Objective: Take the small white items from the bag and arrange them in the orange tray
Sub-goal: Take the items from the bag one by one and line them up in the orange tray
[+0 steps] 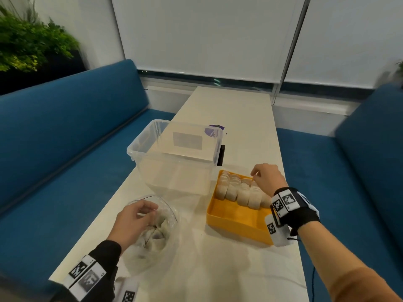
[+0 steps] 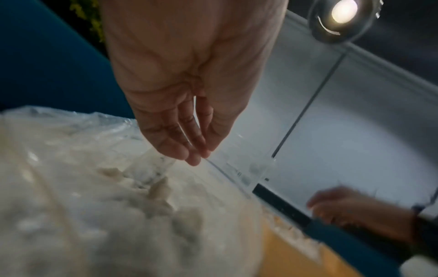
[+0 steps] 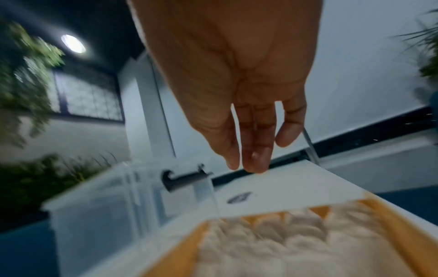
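A clear plastic bag lies on the table's near left with several small white items inside. My left hand is at the bag's mouth, thumb and fingertips together on its thin rim. The orange tray sits to the right, with a row of white items standing along its far end. My right hand hovers over the right end of that row, fingers hanging straight down and holding nothing.
A large clear plastic bin with a black latch stands just behind the bag and left of the tray. A purple round label lies beyond it. Blue benches flank the narrow white table.
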The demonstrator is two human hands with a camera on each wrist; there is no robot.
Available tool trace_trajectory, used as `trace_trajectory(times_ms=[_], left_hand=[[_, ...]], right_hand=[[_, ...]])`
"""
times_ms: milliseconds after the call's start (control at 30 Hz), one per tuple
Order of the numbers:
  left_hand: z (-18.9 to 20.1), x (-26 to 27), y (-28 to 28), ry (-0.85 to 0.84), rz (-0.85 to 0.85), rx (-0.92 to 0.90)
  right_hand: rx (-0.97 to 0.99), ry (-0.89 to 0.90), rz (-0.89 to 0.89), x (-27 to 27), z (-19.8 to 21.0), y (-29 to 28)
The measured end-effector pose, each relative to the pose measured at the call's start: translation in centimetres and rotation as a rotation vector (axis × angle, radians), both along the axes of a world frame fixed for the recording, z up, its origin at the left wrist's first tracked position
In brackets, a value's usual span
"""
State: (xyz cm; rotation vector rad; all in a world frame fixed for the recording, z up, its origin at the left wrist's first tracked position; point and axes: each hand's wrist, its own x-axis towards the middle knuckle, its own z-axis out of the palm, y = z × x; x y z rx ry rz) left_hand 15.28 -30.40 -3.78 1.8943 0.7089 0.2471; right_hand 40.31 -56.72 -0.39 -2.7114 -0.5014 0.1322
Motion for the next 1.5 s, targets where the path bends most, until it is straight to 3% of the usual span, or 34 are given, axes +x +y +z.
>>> trace_trajectory(times_ms=[167,267,367,567,700,867,1000,1100,1200,1233,1300,1400,1500], left_hand=[[-2.0,-0.3,2.2,0.281,-0.116,0.544],[-2.9,-0.7,2.7,0.297,-0.044,0.740],[-3.3,-1.4,2.6,0.369,0.028,0.707],[-3.8,-3.8,2.7,0.531,0.021,0.185],[-3.7,-5.0,2.6,0.447,-0.027,-0.037],[-4.6,-6.1,3.3,0.179,-0.004,-0.199],[-5.5,-6.9,3.7,0.260,-0.056,-0.073],[-5.5,-7.2,3.6,0.313,-0.064,0.346],[-5.4,-6.8,3.7,0.031,-0.081,0.703],[-5.0,-6.6,3.6,-0.058,-0.115,0.737],[-4.8,-5.9,3.4,-0.074,-0.204,0.690],[-5.2,-4.3,3.0,0.229,-0.254,0.568],[-5.0,-4.2,3.4,0.380,-0.311,0.635]], right_hand=[[0.227,0.052,0.207,-7.6,2.1,1.5],[0.266,0.118,0.327,-11.9,1.2,3.6],[0.282,0.190,0.384,-14.8,-1.2,6.1],[0.317,0.346,0.324,-19.6,-5.8,10.7],[0.353,0.407,0.257,-21.6,-6.9,12.9],[0.477,0.384,0.181,-22.8,-7.7,14.2],[0.446,0.295,0.157,-23.5,-7.4,14.7],[0.263,0.283,0.238,-23.3,-8.2,15.4],[0.215,0.284,0.226,-22.7,-8.7,15.8],[0.207,0.289,0.219,-22.6,-8.8,16.0],[0.187,0.314,0.214,-22.6,-9.0,16.0],[0.166,0.366,0.218,-22.8,-9.1,16.2],[0.184,0.326,0.194,-24.1,-9.0,16.8]])
